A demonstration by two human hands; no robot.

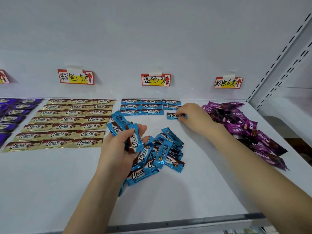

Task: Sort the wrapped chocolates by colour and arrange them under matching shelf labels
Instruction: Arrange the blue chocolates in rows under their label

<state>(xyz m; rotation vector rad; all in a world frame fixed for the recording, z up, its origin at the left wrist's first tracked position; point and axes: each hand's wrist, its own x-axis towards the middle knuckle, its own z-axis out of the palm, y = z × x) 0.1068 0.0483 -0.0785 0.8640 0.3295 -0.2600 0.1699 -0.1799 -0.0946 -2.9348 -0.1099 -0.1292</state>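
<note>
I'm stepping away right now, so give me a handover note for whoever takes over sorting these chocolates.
Left hand grips a bunch of blue chocolates.
Right hand pinches one blue chocolate, at the third row's end under the blue label.
Done: gold grid laid out; two full blue rows.
Left: finish the blue rows from the loose blue pile; purple heap at right lies unsorted.

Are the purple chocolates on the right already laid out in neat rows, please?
No, the right-hand purple chocolates lie in a jumbled heap below the rightmost label, overlapping at all angles.
</note>
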